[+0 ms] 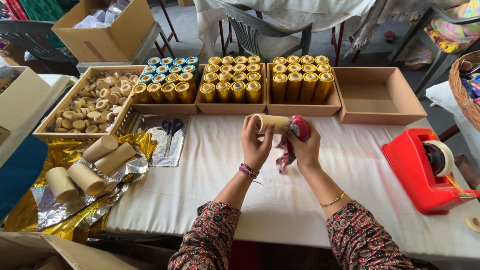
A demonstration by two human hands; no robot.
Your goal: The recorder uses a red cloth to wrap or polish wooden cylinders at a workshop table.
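Plain buff cardboard, a short tube, sits between the two hands above the white-covered counter. The left hand is curled closed around the tube's near end, thumb under and fingers over, so the tube is braced and cannot roll. The right hand is closed too, gripping a bunched pink-red cloth and pressing it against the tube's other end; a tail of that cloth hangs down just beneath the right palm. The grip looks like a steadying hold on one side and a working hold on the other.

The tube lies roughly level, its long axis running across from the left hand toward the right. Its open mouth shows at the left end, just above the left hand's fingers, and faces left and slightly toward the camera.

Beyond the hands stand trays of gold-wrapped tubes, upright and packed in rows. Well off to the left hand's side lie more bare tubes on crumpled gold and silver foil, with scissors nearer. Well off to the right hand's side sits a red tape dispenser.
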